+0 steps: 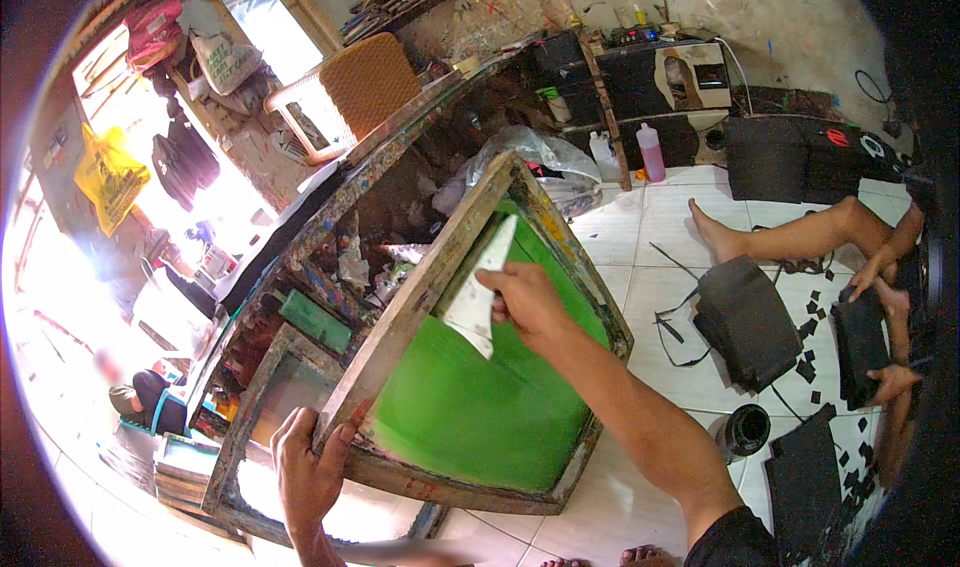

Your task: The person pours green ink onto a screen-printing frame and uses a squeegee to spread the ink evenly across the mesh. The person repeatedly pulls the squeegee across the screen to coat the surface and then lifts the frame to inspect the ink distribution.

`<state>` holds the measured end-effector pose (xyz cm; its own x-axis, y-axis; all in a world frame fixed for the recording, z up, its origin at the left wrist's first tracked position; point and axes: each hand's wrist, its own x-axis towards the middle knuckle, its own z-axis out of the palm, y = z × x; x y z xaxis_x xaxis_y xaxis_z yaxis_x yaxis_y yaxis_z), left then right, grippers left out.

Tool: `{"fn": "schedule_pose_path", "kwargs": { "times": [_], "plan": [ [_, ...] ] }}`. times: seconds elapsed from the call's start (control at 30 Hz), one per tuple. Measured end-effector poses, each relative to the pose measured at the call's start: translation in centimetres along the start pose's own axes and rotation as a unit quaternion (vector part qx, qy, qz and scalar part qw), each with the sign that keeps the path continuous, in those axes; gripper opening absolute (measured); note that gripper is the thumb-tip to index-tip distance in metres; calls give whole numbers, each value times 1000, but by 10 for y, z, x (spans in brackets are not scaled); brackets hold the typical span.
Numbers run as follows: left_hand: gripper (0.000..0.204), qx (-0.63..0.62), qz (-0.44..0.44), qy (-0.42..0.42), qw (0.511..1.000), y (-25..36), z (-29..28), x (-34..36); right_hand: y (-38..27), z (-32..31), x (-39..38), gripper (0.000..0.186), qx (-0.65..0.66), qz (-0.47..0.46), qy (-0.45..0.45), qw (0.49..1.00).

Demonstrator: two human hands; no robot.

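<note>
1. Currently, your right hand [525, 302] is closed around a white scraper [472, 315], thumb and fingers wrapped about its middle.
2. That scraper sits over the left part of the green mesh [480, 412], just beside the long left rail; you cannot tell whether its edge touches the mesh.
3. Its long axis runs steeply, with the narrow tip pointing away from you and slightly right, the broader end toward you.
4. Your left hand [312, 472] grasps the near-left corner of the wooden frame [418, 295], thumb on top.
5. You have this frame slanted, its long axis running from near left to far right.
6. Below and left of it lies a second frame [245, 422], near a green block [315, 321].
7. Off to your right, a co-worker's hands hold a black piece [860, 352].
</note>
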<state>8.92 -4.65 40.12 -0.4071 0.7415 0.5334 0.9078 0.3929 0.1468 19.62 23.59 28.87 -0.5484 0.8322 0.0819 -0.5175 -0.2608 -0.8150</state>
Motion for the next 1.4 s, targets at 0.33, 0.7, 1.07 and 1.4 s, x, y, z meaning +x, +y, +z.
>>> {"fn": "schedule_pose_path", "kwargs": {
  "times": [0.33, 0.7, 1.07, 1.4],
  "plan": [
    [30, 52, 8, 26, 998, -24, 11, 6, 6, -47, -9, 15, 213, 39, -100, 971],
    [51, 57, -112, 17, 992, -34, 17, -1, 166, -235, -92, 13, -11, 245, 137, 960],
    [44, 90, -64, 5, 994, -63, 18, -7, 240, -263, -68, 24, -112, 226, 176, 952],
    [51, 54, -150, -33, 987, -30, 8, -7, 155, -195, -41, 22, -121, 168, 128, 970]
  ]
}}
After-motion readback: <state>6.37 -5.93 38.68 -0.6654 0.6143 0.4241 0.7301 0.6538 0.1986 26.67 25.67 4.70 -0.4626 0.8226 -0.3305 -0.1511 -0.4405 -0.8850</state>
